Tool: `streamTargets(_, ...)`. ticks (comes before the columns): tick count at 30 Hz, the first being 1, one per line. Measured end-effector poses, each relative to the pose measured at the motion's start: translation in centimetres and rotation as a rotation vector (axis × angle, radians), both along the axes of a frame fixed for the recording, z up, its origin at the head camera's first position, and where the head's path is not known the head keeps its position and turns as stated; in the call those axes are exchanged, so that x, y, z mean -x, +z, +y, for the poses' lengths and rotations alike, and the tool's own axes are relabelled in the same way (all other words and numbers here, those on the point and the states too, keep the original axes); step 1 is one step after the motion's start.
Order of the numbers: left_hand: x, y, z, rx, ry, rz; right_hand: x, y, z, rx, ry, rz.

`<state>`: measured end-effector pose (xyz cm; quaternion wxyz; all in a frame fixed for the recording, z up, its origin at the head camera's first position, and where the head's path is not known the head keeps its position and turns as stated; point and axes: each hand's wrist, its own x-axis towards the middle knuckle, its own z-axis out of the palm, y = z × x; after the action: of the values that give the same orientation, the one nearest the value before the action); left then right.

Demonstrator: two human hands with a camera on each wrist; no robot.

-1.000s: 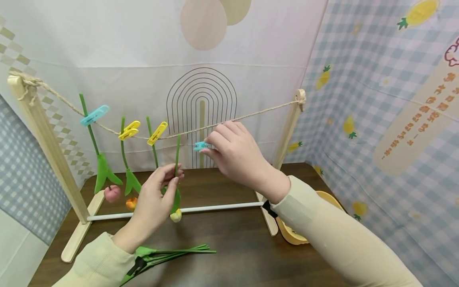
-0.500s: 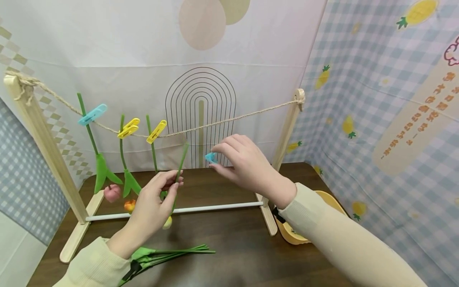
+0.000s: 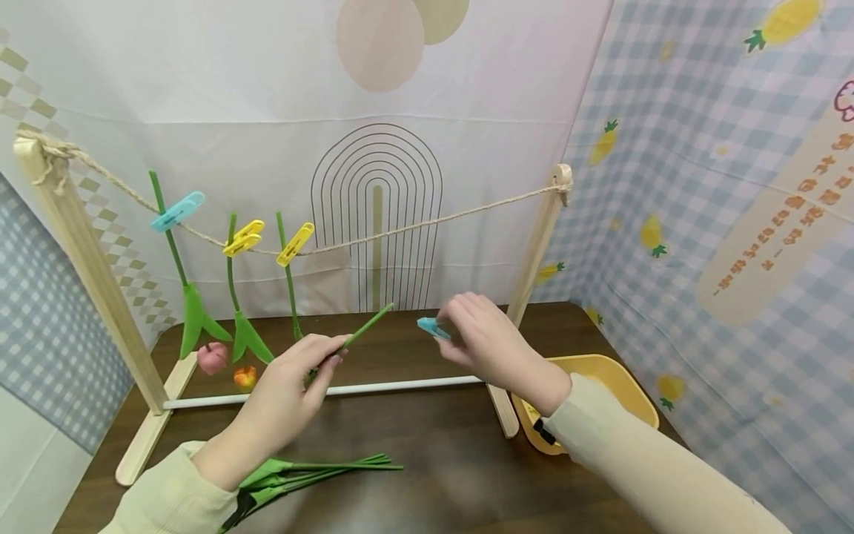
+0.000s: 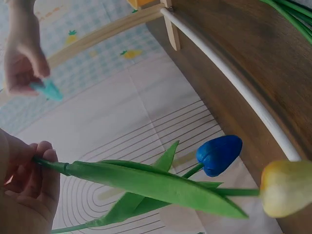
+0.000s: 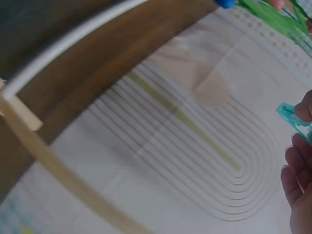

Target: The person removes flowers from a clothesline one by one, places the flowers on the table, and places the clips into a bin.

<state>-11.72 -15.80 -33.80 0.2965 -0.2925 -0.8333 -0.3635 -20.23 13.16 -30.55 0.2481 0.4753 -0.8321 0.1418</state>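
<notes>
My left hand point(image 3: 287, 389) holds an artificial tulip by its green stem point(image 3: 369, 326), whose cut end tilts up and right below the rope point(image 3: 434, 221). In the left wrist view this tulip ends in a pale yellow bloom point(image 4: 287, 189). My right hand point(image 3: 490, 345) pinches a light blue clothespin point(image 3: 431, 327), apart from both stem and rope. On the rope's left half, a blue clothespin point(image 3: 178, 211) and two yellow ones, the nearer centre point(image 3: 296, 244) included, clip tulips upside down. Their blooms are pink point(image 3: 213, 357), orange point(image 3: 245, 377) and blue point(image 4: 219, 156).
Two wooden posts, left point(image 3: 87, 267) and right point(image 3: 537, 245), carry the rope, and a white rod point(image 3: 407, 386) joins them low down. Several green stems point(image 3: 327, 475) lie on the dark table point(image 3: 467, 475) in front. A yellow basket point(image 3: 640, 397) stands at the right.
My right hand has moved down and right, away from the rope, with the blue clothespin. The stem in my left hand has swung from upright to leaning right, and its tip is lower.
</notes>
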Motion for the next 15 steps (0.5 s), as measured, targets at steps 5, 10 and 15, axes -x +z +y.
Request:
streamTargets(5,-0.2,-0.4,0.0,0.082,-0.012,0.030,-0.2,-1.9,2.2,-0.027,-0.051,-0.033)
streamTargets(10,-0.6,-1.1,0.0,0.158,0.021,0.021,-0.3,-3.8,5.0,-0.019,-0.086,-0.043)
streamTargets(15,-1.4,-1.9,0.0,0.266,0.042,-0.058,-0.5,-5.5,8.1,-0.003,-0.131,-0.061)
